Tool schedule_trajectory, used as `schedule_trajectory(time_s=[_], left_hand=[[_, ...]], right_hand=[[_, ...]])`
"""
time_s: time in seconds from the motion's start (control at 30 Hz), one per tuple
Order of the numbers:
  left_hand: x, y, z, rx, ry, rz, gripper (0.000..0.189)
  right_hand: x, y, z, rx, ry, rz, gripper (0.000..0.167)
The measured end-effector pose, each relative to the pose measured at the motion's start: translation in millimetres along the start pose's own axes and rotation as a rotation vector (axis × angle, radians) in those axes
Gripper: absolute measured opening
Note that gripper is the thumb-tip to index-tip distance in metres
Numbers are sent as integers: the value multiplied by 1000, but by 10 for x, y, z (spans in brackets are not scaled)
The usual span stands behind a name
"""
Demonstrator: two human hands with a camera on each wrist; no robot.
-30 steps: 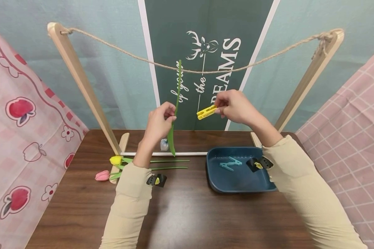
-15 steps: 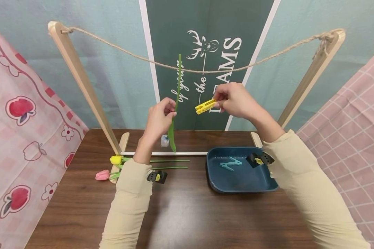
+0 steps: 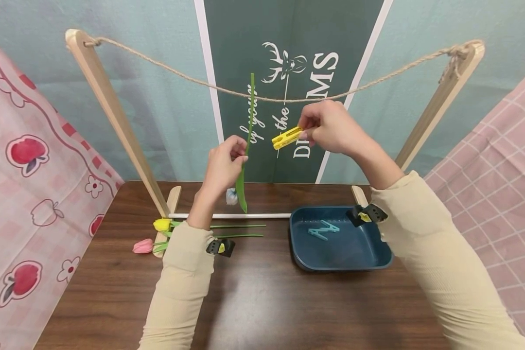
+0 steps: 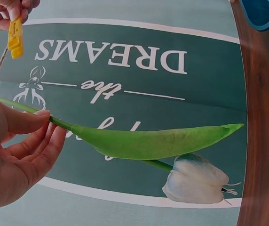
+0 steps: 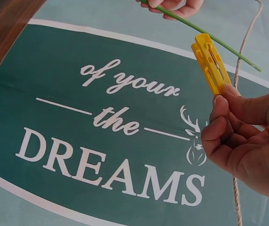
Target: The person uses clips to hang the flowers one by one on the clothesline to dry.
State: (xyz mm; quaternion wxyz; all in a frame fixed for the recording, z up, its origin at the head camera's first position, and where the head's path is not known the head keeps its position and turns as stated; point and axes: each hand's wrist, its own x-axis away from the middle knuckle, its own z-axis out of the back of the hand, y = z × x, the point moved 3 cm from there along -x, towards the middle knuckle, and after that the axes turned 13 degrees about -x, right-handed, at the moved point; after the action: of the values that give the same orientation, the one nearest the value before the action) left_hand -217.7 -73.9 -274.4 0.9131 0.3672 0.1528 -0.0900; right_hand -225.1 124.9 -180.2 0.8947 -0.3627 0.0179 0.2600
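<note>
My left hand [image 3: 227, 163] pinches the green stem of a white tulip [image 4: 195, 181] between thumb and fingers. The tulip hangs head down, its long leaf [image 4: 162, 142] beside the bloom, and the stem's cut end rises past the rope [image 3: 284, 100], overlapping it in the head view. A yellow clothespin [image 5: 210, 63] is pinched at one end by my right hand [image 3: 330, 127], just right of the stem and below the rope. Its far end points left toward the stem, apart from it in the head view.
Two wooden posts [image 3: 113, 116] carry the sagging rope, with a white rod [image 3: 253, 216] low between them. A yellow tulip [image 3: 162, 224] and a pink tulip [image 3: 143, 246] lie on the table at left. A blue basin [image 3: 341, 257] at right holds teal clothespins [image 3: 323, 230].
My right hand has risen with the yellow clothespin, nearer the rope. My left hand has lifted the tulip slightly, so its stem end reaches higher above the rope.
</note>
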Motion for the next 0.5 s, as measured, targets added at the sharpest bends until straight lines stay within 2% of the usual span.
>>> schedule_trajectory(time_s=[0.33,0.5], left_hand=[[-15,21,11,-6,-10,-2,16],[-20,30,17,4,-19,6,16]], right_hand=[[-60,-147,86,-3,33,9,6],[-109,-261,141,33,34,25,5]])
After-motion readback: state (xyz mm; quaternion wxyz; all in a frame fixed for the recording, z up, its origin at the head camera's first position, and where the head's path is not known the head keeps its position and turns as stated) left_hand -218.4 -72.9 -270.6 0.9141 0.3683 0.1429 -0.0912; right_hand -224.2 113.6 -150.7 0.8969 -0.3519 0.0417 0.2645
